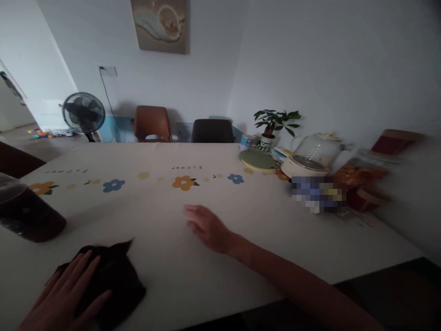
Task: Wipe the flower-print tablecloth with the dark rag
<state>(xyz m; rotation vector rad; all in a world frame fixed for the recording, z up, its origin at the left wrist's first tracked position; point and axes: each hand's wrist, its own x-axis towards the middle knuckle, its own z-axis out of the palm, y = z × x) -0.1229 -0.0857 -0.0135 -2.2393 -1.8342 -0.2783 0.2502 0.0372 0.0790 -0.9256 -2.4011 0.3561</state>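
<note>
My left hand (70, 287) lies with its fingers stretched out on a dark, cloth-like piece (119, 280). That piece is crumpled flat on the table, and one pointed corner sticks up at its far right. Out over the middle of the pale tablecloth (161, 248) is my right hand (208, 230), fingers loosely extended and apart, a little blurred, holding nothing. Whether it touches the cloth I cannot tell. Left of both hands stands a clear plastic container with dark contents (29, 214), cut off by the picture's edge.
Along the right side are a glass kettle (315, 154), a round green mat (258, 159), a potted plant (274, 123), a pixelated item (319, 194) and a jar with a red lid (361, 172). Beyond the table stand a brown chair (151, 122), a dark chair (212, 131) and a fan (83, 111).
</note>
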